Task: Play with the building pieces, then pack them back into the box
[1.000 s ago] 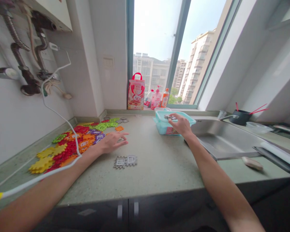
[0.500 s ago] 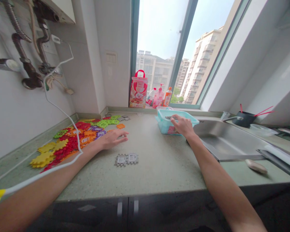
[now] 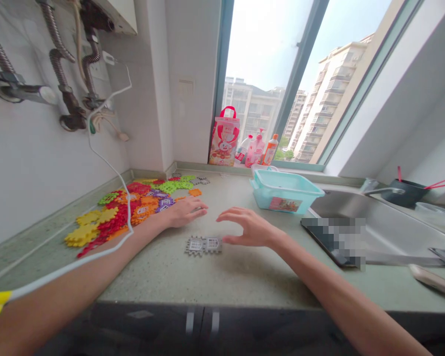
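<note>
My right hand (image 3: 246, 227) hovers with fingers and thumb spread, nothing in its grasp. Its thumb is at the right end of two joined grey interlocking toy pieces (image 3: 203, 244) with window patterns, lying on the counter (image 3: 237, 282). Beside the colourful pile, my left hand (image 3: 187, 211) rests low with fingers stretched out; its palm side is hidden. The pile of interlocking pieces (image 3: 137, 210) is red, yellow, orange, green and purple, partly behind my left forearm. Past my right hand stands a turquoise plastic bin (image 3: 287, 190); its floor is mostly hidden.
A white cable (image 3: 111, 165) hangs across the left side. To the right are a steel sink (image 3: 381, 232), a dark flat device (image 3: 330, 242) at its edge, and a soap-like bar (image 3: 430, 279). A red-handled bag (image 3: 225, 141) and several bottles (image 3: 255, 151) stand by the window.
My right hand has left the bin, where it held a grey piece, and come left to the joined grey pieces, now empty. My left hand stays nearly put. The view has shifted slightly.
</note>
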The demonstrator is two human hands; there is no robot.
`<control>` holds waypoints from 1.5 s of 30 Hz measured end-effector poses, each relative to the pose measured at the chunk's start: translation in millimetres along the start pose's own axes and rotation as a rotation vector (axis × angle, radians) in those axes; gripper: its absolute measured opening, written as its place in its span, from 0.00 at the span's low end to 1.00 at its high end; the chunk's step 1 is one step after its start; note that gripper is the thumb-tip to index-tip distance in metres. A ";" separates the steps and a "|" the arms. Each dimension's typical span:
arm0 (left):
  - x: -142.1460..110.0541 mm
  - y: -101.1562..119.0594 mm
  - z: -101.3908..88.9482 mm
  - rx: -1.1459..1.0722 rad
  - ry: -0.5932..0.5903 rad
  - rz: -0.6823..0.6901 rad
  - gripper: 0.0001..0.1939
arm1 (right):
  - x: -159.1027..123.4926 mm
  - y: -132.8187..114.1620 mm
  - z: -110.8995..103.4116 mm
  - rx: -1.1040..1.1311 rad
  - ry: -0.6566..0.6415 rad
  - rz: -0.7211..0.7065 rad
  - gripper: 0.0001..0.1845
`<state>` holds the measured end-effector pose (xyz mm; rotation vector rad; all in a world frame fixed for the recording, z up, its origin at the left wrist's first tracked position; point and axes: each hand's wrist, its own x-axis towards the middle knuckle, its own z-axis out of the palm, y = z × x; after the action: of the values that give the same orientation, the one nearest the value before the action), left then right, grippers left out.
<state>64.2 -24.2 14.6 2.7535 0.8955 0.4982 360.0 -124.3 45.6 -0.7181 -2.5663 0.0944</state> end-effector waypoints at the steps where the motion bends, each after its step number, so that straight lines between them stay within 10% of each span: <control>1: 0.3 -0.8 0.5 0.000 0.006 0.003 0.31 | 2.2 -4.8 8.5 0.031 -0.059 -0.008 0.23; 22: -1.7 1.2 0.1 0.057 -0.024 0.047 0.18 | -6.8 22.3 8.8 0.047 0.424 0.196 0.13; 34: -1.2 5.3 1.5 0.067 0.013 0.037 0.17 | 6.8 -2.6 35.3 0.074 0.018 0.073 0.10; 45: -1.4 3.8 0.5 0.066 0.007 0.038 0.18 | 6.4 2.7 33.3 -0.054 0.009 0.088 0.16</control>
<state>65.3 -28.1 14.8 2.8348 0.8787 0.4942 341.2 -116.8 18.3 -0.8493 -2.5374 0.0508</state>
